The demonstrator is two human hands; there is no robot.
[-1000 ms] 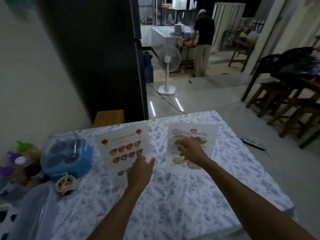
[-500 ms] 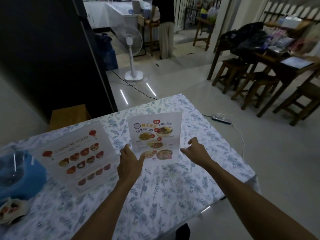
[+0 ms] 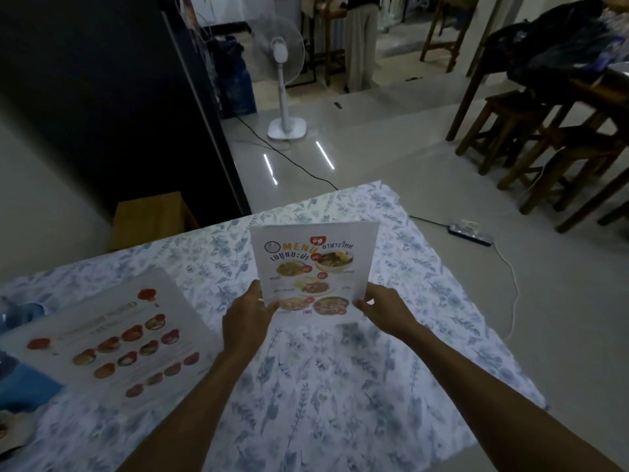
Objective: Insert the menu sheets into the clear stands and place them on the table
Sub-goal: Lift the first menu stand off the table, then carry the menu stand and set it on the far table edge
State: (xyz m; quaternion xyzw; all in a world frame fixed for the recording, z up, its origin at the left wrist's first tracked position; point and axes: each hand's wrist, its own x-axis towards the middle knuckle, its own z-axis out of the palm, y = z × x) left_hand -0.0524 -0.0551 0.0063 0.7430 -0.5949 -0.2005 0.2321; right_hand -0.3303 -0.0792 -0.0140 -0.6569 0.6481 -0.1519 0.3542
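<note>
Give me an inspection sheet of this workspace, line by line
Surface: table with blue floral cloth.
Job's things: upright Thai menu sheet in clear stand; second red-dish menu stand at left.
Clutter: blue container at left edge.
Hands: left hand and right hand grip the Thai menu's lower corners.
Cables: white cord to floor power strip; black fan cord.
Surroundings: white pedestal fan, wooden stools, a standing person.
</note>
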